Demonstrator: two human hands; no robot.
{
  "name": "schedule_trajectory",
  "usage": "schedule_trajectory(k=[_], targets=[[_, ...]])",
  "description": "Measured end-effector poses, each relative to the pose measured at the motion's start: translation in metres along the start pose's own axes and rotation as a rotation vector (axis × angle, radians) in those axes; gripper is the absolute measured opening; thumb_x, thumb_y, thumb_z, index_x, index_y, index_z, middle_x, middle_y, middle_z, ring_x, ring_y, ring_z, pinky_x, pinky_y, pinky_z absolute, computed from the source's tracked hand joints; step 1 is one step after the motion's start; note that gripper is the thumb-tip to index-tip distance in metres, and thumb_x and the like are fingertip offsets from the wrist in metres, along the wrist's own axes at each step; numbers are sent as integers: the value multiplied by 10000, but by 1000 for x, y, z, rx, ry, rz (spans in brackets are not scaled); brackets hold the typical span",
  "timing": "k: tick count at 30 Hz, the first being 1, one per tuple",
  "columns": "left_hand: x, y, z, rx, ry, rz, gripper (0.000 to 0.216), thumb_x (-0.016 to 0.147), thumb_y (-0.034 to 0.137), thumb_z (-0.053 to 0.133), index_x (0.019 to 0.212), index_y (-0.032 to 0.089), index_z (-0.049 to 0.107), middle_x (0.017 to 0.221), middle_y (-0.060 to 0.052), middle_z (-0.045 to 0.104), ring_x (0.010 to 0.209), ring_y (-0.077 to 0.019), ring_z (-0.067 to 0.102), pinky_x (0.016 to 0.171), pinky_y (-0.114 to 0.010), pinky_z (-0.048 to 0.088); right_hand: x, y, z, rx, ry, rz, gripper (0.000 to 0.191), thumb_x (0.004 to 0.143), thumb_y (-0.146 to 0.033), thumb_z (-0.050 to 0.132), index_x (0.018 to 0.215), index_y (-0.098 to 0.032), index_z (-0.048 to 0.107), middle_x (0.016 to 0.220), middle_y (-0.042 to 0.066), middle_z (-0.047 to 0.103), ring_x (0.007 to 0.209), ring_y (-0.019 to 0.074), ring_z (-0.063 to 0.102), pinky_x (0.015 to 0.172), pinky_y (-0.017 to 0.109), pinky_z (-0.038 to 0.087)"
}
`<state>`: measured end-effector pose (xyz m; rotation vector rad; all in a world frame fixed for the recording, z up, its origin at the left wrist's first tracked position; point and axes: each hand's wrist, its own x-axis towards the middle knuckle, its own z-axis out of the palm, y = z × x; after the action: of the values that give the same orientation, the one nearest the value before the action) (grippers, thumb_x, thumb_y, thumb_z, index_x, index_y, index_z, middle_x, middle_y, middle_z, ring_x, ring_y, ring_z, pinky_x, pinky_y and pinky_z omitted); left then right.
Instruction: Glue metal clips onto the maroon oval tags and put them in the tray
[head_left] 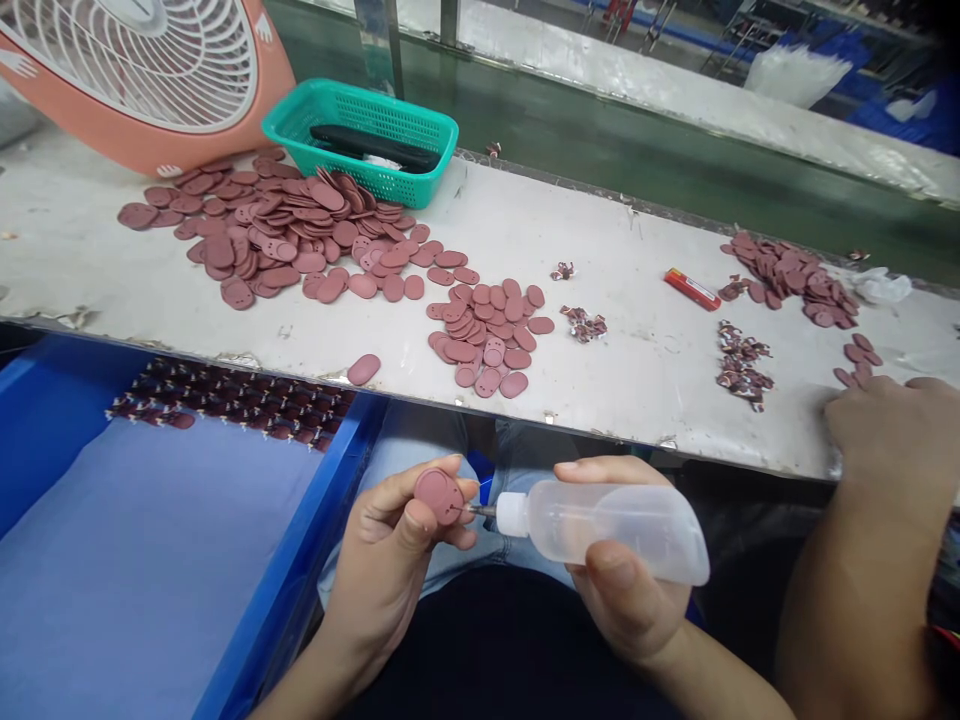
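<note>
Squeeze bottle (585, 515) and oval disc (436, 495) nose to edge, above the lap (420, 435)
Disc pinched between thumb and fingers of left hand (390, 540), the nearer hand, long axis slanting down rightward; bottle lies to its right, clasped by thumb and fingers of right hand (637, 600), long axis nearly level, dark nozzle (484, 510) pointing left at the disc's holed end; cannot tell if tip touches

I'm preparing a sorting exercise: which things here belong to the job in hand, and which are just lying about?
Likely the job's:
maroon piece, in left hand
squeeze bottle, in right hand
loose maroon pieces
blue tray

Likely just lying about:
orange fan
green basket
red item
</note>
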<state>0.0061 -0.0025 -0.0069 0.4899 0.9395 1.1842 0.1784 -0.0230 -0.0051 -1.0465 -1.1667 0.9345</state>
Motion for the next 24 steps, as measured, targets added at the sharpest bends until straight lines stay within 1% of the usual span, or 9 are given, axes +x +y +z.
schedule_trajectory(k=[4,9,12,17,21,24], targets=[[-1,0,-1,-3,4,-6,362,641,518,872,892,259,837,755,-39,806,591,-116,681,568,-157,584,0,-1,0,-2,-3,31,300,915,-455,646,1143,-264,690,893,58,705,633,186,639,530,324,512],[-2,-1,-2,-4,12,-11,363,637,505,879,896,254,837,755,-47,805,604,-130,702,570,-165,590,0,1,-1,-68,87,-21,369,860,-530,675,1100,-250,681,870,72,687,658,223,644,566,375,550],[-2,-1,-1,0,11,-5,370,634,508,880,896,250,836,764,-50,804,617,-140,710,558,-168,587,0,4,0,-84,84,3,417,825,-556,700,1096,-241,669,837,75,677,627,232,645,529,385,546],[-1,1,0,2,17,3,374,622,514,885,878,245,837,749,-45,796,604,-131,695,551,-166,581,2,4,0,-112,80,30,418,828,-556,697,1094,-236,663,816,77,672,665,246,663,553,387,558],[-1,0,0,7,43,-13,390,601,513,896,874,241,838,754,-55,795,580,-122,673,547,-168,576,5,0,2,-92,64,41,367,852,-516,692,1083,-231,684,747,54,653,623,221,639,546,357,537],[-1,-1,2,6,80,-31,438,538,519,923,848,221,839,740,-73,791,570,-135,672,536,-182,576,8,-1,5,-25,60,63,301,852,-444,719,1059,-227,706,612,-4,575,498,149,537,481,282,469]])
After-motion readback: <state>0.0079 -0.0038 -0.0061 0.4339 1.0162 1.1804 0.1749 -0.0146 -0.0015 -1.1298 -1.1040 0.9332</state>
